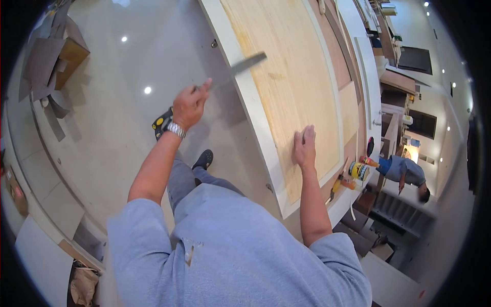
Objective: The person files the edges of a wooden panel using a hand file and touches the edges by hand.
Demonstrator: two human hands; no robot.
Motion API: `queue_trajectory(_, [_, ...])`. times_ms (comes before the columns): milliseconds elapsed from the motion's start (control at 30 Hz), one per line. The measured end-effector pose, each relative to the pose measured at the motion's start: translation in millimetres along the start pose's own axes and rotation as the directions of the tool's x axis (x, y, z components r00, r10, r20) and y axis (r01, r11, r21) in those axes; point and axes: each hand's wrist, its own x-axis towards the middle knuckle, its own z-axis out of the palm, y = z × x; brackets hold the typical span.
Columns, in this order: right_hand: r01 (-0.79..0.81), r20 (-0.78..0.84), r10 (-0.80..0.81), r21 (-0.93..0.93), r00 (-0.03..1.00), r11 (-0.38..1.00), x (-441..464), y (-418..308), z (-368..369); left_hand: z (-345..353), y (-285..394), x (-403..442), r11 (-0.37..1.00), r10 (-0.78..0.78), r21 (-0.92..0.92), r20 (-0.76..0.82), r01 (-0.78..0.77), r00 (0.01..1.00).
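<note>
My left hand (189, 106), with a metal-band watch at the wrist, is closed around the near end of a long flat metal file (249, 63). Motion smears the tool partly; its far end reaches over the white edge of a panel (286, 61). The panel has a pale wood-grain face with yellowish stains along its left side. On that face rests my right hand (305, 147), its fingers stretched out and holding nothing. Whether the file touches the edge, I cannot tell.
A yellow can (358, 171), bottles and hand tools stand beyond the panel's right side. Farther right is another person (406, 171) in a grey shirt. Brown board offcuts (71, 61) lie at upper left. My shoe (203, 159) is on the glossy floor (133, 66).
</note>
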Motion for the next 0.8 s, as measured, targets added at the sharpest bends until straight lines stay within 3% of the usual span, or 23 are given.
queue_trajectory(67, [-0.041,0.072,0.042,-0.01,0.997,0.999,1.8,-6.0,-7.6,2.4,22.6,15.0,1.0,-0.021,0.0,-0.04,0.021,0.999])
queue_trajectory(200, [-0.023,0.16,0.022,0.004,0.987,1.0,6.6,-4.0,-21.9,42.0,82.3,-37.8,0.977,0.211,-0.013,0.124,-0.211,0.97])
queue_trajectory(233, [-0.021,0.177,0.006,0.08,0.984,0.997,8.3,4.4,-23.3,42.0,99.3,-52.9,0.97,0.243,-0.032,0.161,-0.241,0.957])
queue_trajectory(333, [-0.01,0.226,-0.044,0.233,0.973,0.973,14.7,24.3,-27.6,35.7,87.0,-83.4,0.97,0.223,0.044,0.214,-0.238,0.951])
queue_trajectory(367, [-0.002,0.245,-0.056,0.231,0.968,0.973,14.9,24.6,-32.0,29.8,74.5,-84.9,0.975,0.197,0.078,0.13,-0.208,0.972])
queue_trajectory(467, [-0.042,0.283,-0.049,0.305,0.958,0.951,17.1,26.3,-35.8,12.5,49.0,-68.9,0.997,-0.016,0.082,0.037,0.013,0.999])
queue_trajectory(567, [-0.086,0.289,-0.038,0.404,0.956,0.911,14.9,23.0,-41.8,30.9,64.4,-73.6,0.997,0.042,0.056,0.035,-0.044,0.999])
queue_trajectory(633, [-0.133,0.288,-0.025,0.516,0.957,0.846,15.5,21.6,-44.9,51.6,99.3,-98.6,0.983,0.148,0.092,0.123,-0.16,0.981])
queue_trajectory(700, [-0.204,0.291,0.006,0.658,0.957,0.725,18.7,32.2,-45.6,56.4,132.7,-120.7,0.972,0.232,-0.031,0.231,-0.232,0.945])
queue_trajectory(800, [-0.232,0.274,0.072,0.614,0.959,0.754,21.6,36.6,-46.3,47.7,124.8,-136.2,0.967,0.251,-0.12,0.276,-0.226,0.928])
